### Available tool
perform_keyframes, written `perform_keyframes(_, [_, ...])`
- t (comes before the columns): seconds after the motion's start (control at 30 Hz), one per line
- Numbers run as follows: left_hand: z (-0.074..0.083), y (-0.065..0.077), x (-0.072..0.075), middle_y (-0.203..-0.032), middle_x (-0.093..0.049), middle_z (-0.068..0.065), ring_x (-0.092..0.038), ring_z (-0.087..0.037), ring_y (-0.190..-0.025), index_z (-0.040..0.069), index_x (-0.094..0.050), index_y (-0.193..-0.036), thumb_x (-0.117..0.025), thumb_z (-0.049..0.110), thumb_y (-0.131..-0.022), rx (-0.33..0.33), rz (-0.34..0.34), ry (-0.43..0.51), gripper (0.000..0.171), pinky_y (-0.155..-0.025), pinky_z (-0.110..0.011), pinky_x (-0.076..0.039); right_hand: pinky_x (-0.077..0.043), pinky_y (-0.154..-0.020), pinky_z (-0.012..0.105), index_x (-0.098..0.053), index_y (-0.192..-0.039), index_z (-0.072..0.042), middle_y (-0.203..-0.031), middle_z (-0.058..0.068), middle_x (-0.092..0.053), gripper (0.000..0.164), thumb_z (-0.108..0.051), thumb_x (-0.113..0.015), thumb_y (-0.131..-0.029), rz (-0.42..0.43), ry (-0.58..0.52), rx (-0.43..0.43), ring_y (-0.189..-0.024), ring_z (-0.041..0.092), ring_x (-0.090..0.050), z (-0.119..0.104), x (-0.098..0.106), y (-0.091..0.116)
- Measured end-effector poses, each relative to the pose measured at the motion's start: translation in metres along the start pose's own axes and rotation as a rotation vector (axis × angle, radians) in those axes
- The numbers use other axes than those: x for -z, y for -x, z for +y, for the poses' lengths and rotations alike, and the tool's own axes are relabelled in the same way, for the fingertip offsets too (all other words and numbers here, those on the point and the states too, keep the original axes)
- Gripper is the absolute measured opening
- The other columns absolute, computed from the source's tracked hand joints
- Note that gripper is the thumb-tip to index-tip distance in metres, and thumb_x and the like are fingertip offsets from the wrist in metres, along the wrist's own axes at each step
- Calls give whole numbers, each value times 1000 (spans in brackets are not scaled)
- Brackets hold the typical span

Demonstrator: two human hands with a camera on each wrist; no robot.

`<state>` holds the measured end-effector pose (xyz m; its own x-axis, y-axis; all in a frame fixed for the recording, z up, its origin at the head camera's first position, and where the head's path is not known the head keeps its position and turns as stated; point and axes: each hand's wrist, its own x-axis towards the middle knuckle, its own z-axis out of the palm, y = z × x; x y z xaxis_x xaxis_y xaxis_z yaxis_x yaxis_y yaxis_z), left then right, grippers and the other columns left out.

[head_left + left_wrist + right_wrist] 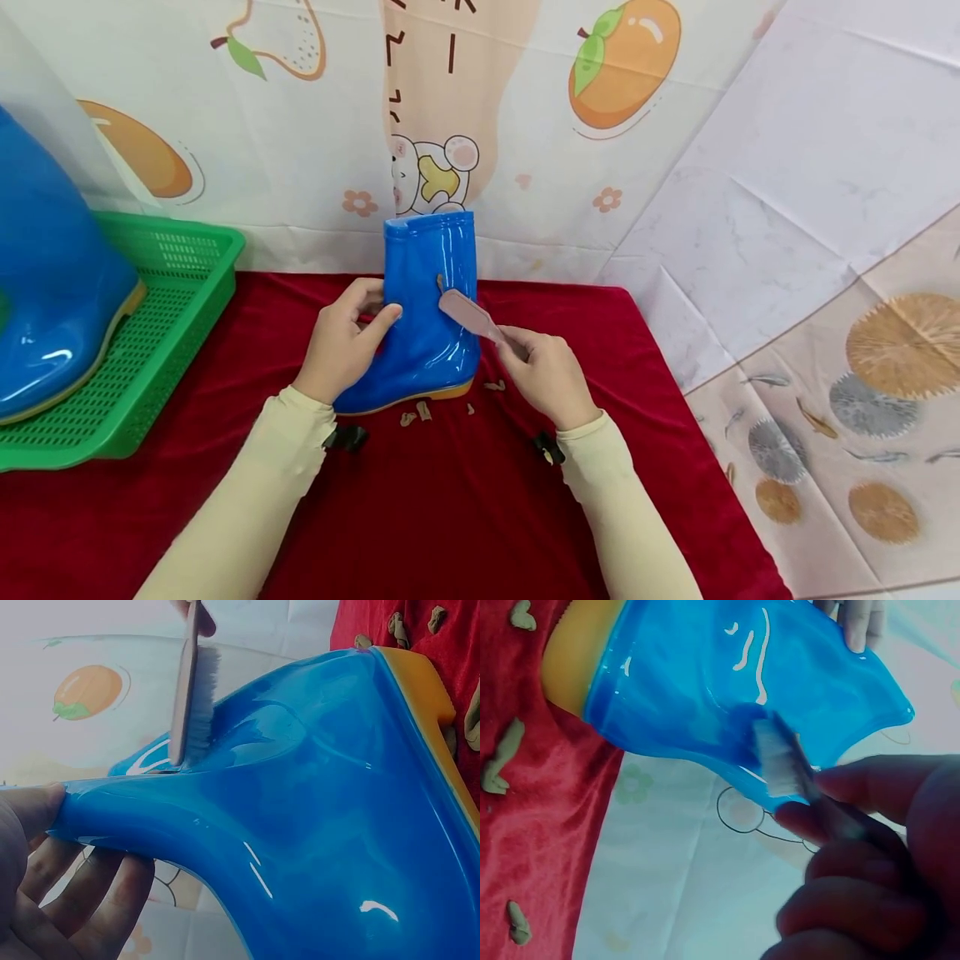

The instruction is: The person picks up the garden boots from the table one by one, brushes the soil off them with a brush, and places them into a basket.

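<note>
A glossy blue rain boot (427, 308) with a yellow sole stands upright on the red cloth, its toe pointing left. My left hand (347, 337) grips the boot's shaft from the left, thumb on the near side, as the left wrist view (82, 885) also shows. In my right hand (551, 371) is a pinkish brush (468, 313) with white bristles (776, 757), held by its handle. Its bristles press against the right side of the shaft. A small brown smear (440, 282) shows on the boot just above the brush head.
Several brown clay-like bits (423, 411) lie on the red cloth (465, 500) by the sole. At the left, another blue boot (45, 283) stands in a green basket (217, 283). Behind the table hangs a white printed curtain (300, 167).
</note>
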<state>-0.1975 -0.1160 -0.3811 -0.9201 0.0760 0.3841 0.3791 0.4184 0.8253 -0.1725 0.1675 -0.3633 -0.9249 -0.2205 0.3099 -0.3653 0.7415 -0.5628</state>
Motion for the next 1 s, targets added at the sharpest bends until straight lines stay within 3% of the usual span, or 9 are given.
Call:
perform_keyframes(0.1, [-1, 1, 1, -125, -71, -14, -71, -32, -108, 9, -57, -138, -64, 29, -104, 2, 11, 7, 40, -90, -57, -59, -53, -60, 25, -77, -121, -10, -93, 1, -78, 26, -19, -70, -99, 5, -35, 6, -64, 10, -61, -2, 4, 0])
perform_keyframes(0.23, [0, 2, 2, -123, -72, -14, -71, -31, -106, 9, -57, -137, -66, 28, -103, -1, 21, 29, 40, -88, -55, -59, -41, -51, 23, -79, -116, -12, -70, -1, -68, 21, -15, -69, -98, 150, -172, 48, -54, 11, -48, -2, 8, -2])
perform_keyframes(0.33, [2, 3, 1, -122, -72, -13, -71, -31, -106, 9, -58, -137, -66, 26, -103, -22, 4, 42, 39, -88, -55, -60, -38, -51, 20, -78, -120, -11, -71, 0, -69, 23, -14, -69, -98, 277, -257, 99, -54, 11, -44, -1, 7, -4])
perform_keyframes(0.43, [4, 3, 2, -123, -72, -13, -72, -31, -106, 8, -58, -137, -65, 24, -103, -48, -20, 35, 38, -87, -55, -60, -39, -52, 18, -76, -125, -10, -83, 3, -75, 27, -14, -69, -100, 326, -276, 137, -55, 11, -45, 0, 3, -5])
perform_keyframes(0.6, [6, 2, 3, -122, -72, -13, -72, -30, -104, 8, -58, -136, -66, 21, -103, -78, -43, 22, 36, -86, -53, -61, -41, -51, 20, -70, -134, -8, -79, 5, -71, 33, -16, -68, -102, 285, -238, 145, -56, 13, -48, 2, -4, -6])
perform_keyframes(0.73, [6, 2, 2, -122, -72, -14, -71, -30, -104, 7, -59, -135, -65, 21, -104, -91, -50, 12, 35, -85, -53, -61, -42, -49, 24, -68, -136, -8, -76, 4, -69, 35, -18, -67, -102, 229, -136, 116, -55, 12, -48, 3, -7, -6])
perform_keyframes(0.97, [3, 1, 1, -125, -71, -15, -71, -33, -107, 7, -57, -137, -64, 25, -104, -51, -28, -3, 38, -86, -55, -60, -41, -46, 26, -72, -132, -11, -106, 7, -79, 32, -21, -68, -102, 89, -38, 43, -52, 12, -50, 2, -5, -3])
perform_keyframes(1.0, [3, 1, 1, -126, -71, -15, -71, -34, -108, 7, -57, -138, -64, 26, -104, -42, -22, -4, 39, -87, -55, -60, -41, -47, 26, -72, -131, -11, -105, 6, -79, 32, -20, -68, -102, 68, -28, 33, -52, 12, -49, 2, -4, -3])
